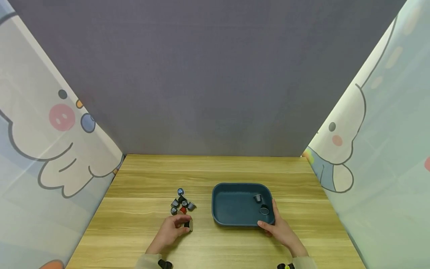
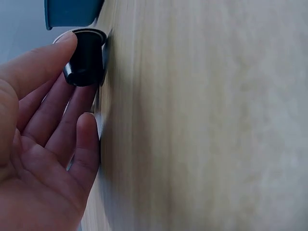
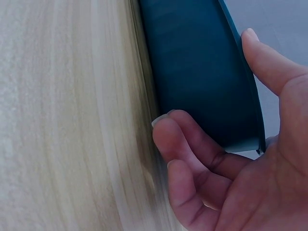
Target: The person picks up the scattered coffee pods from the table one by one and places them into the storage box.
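Observation:
My left hand point(image 1: 170, 232) pinches a black coffee capsule point(image 2: 85, 60) between thumb and fingers, low over the table in front of a small pile of capsules. In the left wrist view the capsule's wide rim points away from the palm. A dark blue tray point(image 1: 231, 225) stands right of the pile. My right hand point(image 1: 281, 229) grips its near right corner, the thumb at the rim and other fingers curled against the outer wall in the right wrist view. Inside the tray lie a grey capsule point(image 1: 257, 198) and a dark capsule point(image 1: 264, 210), both toward its right side.
Several loose capsules lie at the centre left, among them a blue capsule point(image 1: 180, 191), a red capsule point(image 1: 183, 210) and a silver capsule point(image 1: 191, 206). The wooden table point(image 1: 151, 168) ends at a grey back panel point(image 1: 208, 93). Cartoon-printed panels point(image 1: 379, 160) flank both sides.

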### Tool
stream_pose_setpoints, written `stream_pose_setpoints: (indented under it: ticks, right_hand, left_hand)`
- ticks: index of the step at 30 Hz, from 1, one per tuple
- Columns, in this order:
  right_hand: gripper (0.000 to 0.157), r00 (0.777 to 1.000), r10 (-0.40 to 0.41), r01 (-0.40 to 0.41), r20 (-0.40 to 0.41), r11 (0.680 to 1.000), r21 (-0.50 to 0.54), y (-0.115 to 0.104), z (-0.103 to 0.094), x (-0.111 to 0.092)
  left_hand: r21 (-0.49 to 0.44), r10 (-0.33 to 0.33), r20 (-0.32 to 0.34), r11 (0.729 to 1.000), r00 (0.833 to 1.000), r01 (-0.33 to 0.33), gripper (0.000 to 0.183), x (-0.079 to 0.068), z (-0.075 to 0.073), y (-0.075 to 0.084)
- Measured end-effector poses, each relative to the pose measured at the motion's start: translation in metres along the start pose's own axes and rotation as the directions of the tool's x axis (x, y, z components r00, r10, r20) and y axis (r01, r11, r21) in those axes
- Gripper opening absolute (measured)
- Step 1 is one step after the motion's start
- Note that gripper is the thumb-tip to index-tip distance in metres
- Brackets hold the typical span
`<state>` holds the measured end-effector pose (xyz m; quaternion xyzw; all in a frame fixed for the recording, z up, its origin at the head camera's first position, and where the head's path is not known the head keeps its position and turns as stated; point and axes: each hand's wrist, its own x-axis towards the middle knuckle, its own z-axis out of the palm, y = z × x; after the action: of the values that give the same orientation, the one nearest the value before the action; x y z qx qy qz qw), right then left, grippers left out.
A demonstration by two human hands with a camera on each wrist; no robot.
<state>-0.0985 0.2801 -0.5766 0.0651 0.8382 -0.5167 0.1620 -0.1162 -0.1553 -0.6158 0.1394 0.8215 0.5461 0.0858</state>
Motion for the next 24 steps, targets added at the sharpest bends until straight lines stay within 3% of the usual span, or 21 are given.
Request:
stream_pose_setpoints:
  ticks: [11,24]
  right_hand:
    - [0.113,1.000,-0.002,0.002,0.002,1.000,-0.001,0.0000,0.0000,0.0011]
    - [0.113,1.000,-0.005,0.005,-0.011,1.000,-0.006,0.0005,0.0008,0.0008]
  left_hand:
    - [-0.015,-0.021,0.021,1.000,1.000,0.022,0.034,-0.0003,0.0010,0.0042]
    - [0.046,-0.036,-0.004,0.998,0.999,0.036,0.031,-0.0012,0.0014,0.0055]
